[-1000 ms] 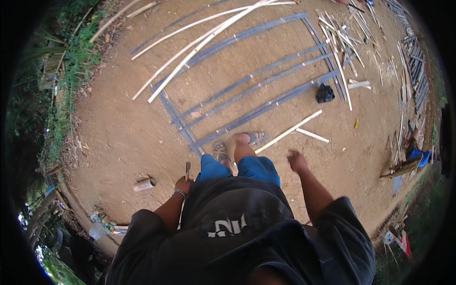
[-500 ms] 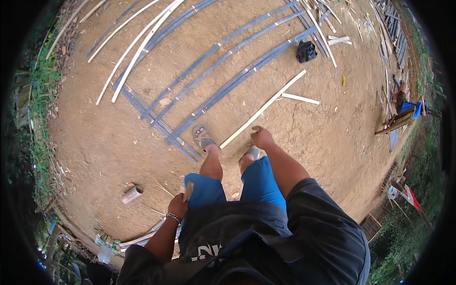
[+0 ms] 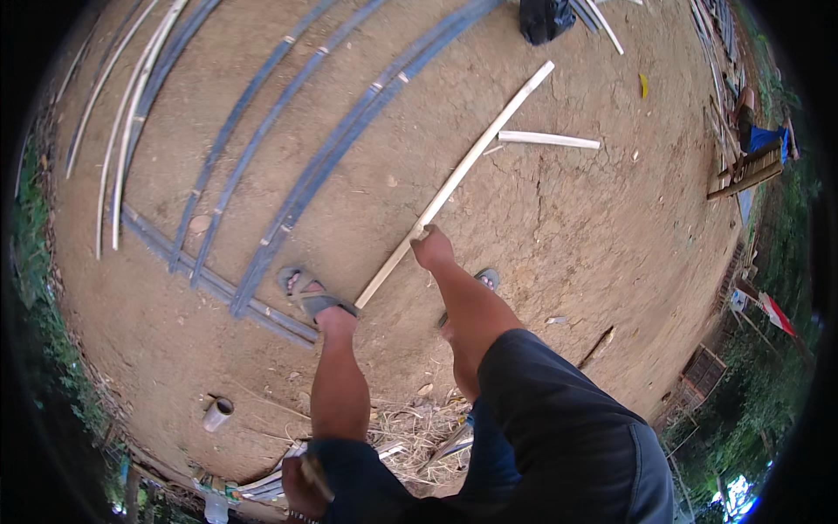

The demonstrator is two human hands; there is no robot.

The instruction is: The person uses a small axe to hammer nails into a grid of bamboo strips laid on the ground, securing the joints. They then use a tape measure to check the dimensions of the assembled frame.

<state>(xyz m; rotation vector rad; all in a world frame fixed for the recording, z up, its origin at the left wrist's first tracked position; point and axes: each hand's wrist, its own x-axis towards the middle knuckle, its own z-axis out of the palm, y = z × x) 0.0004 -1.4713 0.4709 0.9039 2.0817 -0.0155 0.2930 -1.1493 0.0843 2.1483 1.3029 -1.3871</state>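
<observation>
Ahead of me a long pale wooden strip slants across the bare ground, its near end beside my left sandal. My right hand reaches down to the strip's lower half, with its fingers closed round it. Low in the view my left hand is wrapped round a short brown wooden piece, partly hidden beside my leg. A shorter pale strip lies close to the long one, on its right.
Long dark grey strips form a frame on the ground to the left, with pale strips beyond. A black bag lies far ahead. A short hollow tube lies at lower left, a wooden bench stands right, shavings lie nearby.
My right hand has moved from beside the long strip onto it and closed there. My body has bent forward, and the view has shifted nearer the strip. The left hand still holds the wooden piece.
</observation>
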